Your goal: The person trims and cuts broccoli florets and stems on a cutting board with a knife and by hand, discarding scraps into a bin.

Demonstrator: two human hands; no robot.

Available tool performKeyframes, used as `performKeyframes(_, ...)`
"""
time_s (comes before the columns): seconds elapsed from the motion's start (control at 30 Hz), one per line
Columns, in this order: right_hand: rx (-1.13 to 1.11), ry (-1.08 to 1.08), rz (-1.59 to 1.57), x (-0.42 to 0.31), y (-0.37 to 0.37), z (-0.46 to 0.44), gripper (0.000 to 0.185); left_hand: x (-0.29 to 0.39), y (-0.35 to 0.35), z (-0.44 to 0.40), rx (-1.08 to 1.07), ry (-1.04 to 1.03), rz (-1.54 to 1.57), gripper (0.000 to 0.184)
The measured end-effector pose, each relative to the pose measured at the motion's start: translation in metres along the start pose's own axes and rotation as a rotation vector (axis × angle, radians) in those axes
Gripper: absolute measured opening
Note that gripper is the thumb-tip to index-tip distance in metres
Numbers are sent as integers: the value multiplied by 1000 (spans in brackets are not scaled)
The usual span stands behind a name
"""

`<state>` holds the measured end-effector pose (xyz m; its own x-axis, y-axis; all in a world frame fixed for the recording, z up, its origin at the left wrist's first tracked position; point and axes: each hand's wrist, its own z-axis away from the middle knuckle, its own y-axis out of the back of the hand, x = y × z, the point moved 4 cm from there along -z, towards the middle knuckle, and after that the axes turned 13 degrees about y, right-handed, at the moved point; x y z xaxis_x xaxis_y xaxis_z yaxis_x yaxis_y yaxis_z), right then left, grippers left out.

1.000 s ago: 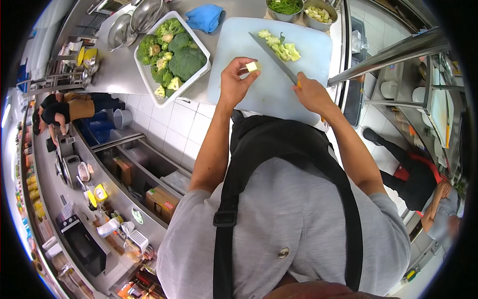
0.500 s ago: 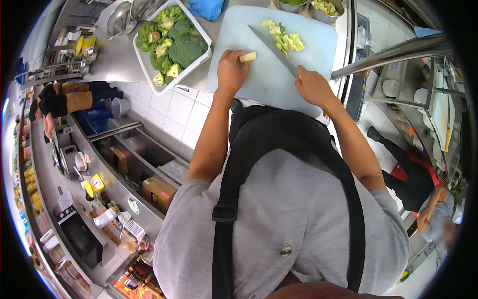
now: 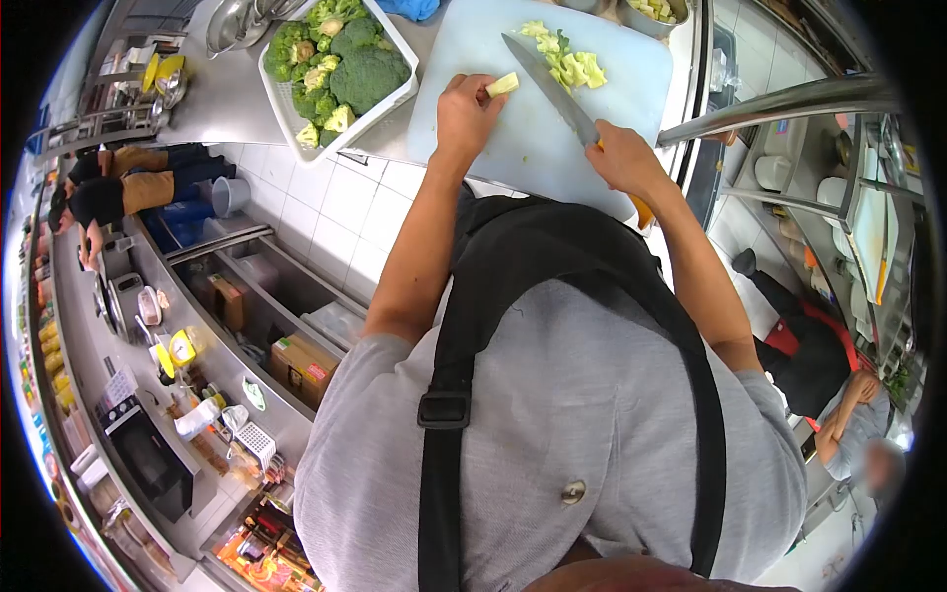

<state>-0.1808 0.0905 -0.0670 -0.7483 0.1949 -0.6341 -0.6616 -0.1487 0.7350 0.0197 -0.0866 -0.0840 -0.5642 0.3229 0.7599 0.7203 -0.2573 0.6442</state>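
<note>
Pinched in my left hand (image 3: 466, 116) is a pale green piece of stem (image 3: 502, 85), held over the left part of the light blue cutting board (image 3: 552, 148). My right hand (image 3: 623, 158) grips the handle of a knife (image 3: 554, 91), whose blade points up and left across the board. Beyond the blade lies a small pile of pale green trimmings (image 3: 570, 63). Broccoli pieces (image 3: 365, 79) fill a white tray (image 3: 347, 136) to the left of the board.
A blue cloth (image 3: 408, 8) and a bowl of diced pieces (image 3: 655, 10) stand behind the board. Metal bowls (image 3: 233, 28) are at the back left. A metal rail (image 3: 779, 105) runs at the right. Other people are at the far left and far right.
The stem piece in my left hand has turned from end-on to lengthwise. My right hand still holds the knife. The view has shifted, with the board and tray higher in the frame.
</note>
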Motion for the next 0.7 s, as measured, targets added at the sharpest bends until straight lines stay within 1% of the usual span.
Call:
performKeyframes(0.13, 117, 3, -89, 1, 1, 7, 33, 9, 8, 6, 101, -11, 24, 25)
performKeyframes(0.23, 79, -44, -195, -13, 13, 23, 36, -12, 11, 4, 120, 213, 147, 20)
performKeyframes(0.3, 12, -94, -317, -26, 20, 33, 39, -21, 10, 0, 64, 321, 108, 20)
performKeyframes(0.33, 2, -81, -325, -25, 18, 35, 40, -24, 8, -2, 35, 374, 91, 21)
performKeyframes(0.43, -18, -55, -338, -24, 12, 41, 41, -27, 3, -5, -30, 437, 69, 27)
performKeyframes(0.53, -30, -47, -337, -25, 7, 46, 42, -33, -1, -7, -21, 442, 97, 30)
performKeyframes(0.63, -28, -43, -337, -23, 2, 50, 42, -34, 1, -10, -4, 460, 81, 30)
performKeyframes(0.7, -32, -62, -336, -25, 3, 52, 42, -33, 0, -13, -29, 453, 46, 29)
